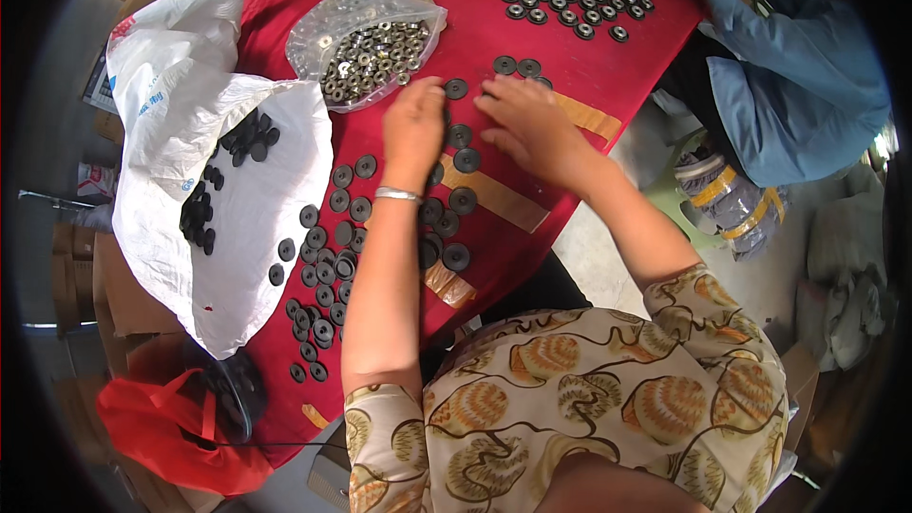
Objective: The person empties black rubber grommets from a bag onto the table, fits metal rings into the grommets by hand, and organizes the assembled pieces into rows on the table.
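Observation:
My left hand [415, 128] rests on the red-covered table, its fingers together and mostly stretched out beside a row of black round discs [460, 136]. Facing it, my right hand [532, 123] is open with its fingers spread over the table. Between the hands lies a black disc [455, 88], and others peek out past the right fingertips. More black discs [326, 272] are spread left of my left forearm. Beyond the left hand sits a clear plastic bag [370, 52] of small metal rings. Both palms are hidden, and I see nothing held in either hand.
A white woven sack [285, 119] with black discs inside lies open at left. Discs with metal centres [567, 17] stand in rows at the far right, near another person's blue sleeve [788, 57]. Tan tape strips [499, 195] cross the table cover. A red bag [180, 432] hangs lower left.

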The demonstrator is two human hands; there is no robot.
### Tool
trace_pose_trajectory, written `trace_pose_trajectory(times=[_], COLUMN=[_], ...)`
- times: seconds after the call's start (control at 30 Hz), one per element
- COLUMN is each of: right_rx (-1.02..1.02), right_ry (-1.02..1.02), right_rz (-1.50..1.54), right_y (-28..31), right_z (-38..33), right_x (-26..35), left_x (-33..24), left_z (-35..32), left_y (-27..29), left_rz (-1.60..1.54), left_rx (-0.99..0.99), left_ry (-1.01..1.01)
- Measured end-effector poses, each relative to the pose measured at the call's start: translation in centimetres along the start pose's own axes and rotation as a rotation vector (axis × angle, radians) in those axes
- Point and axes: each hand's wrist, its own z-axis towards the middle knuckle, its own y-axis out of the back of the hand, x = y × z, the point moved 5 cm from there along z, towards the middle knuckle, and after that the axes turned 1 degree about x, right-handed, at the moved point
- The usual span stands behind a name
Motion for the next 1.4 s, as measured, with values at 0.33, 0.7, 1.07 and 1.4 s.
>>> trace_pose_trajectory(times=[0.33, 0.7, 1.07, 1.4], right_rx=[0.007, -0.032, 0.028, -0.062], right_ry=[0.169, -0.007, -0.111, 0.166], right_rz=[0.021, -0.084, -0.116, -0.014], right_y=[-2.6, -0.5, -1.0, -2.3], right_z=[-1.2, -1.3, 1.5, 1.6], right_x=[5.6, 0.4, -3.0, 0.1], left_x=[0.3, -5.0, -3.7, -2.0], left_z=[-3.9, -14.6, -9.4, -10.0], left_y=[7.3, 2.9, -0.2, 3.5], left_rz=[-0.404, 0.773, 0.734, 0.715], left_rx=[-0.111, 0.288, 0.289, 0.181], left_ry=[0.204, -0.181, -0.270, -0.212])
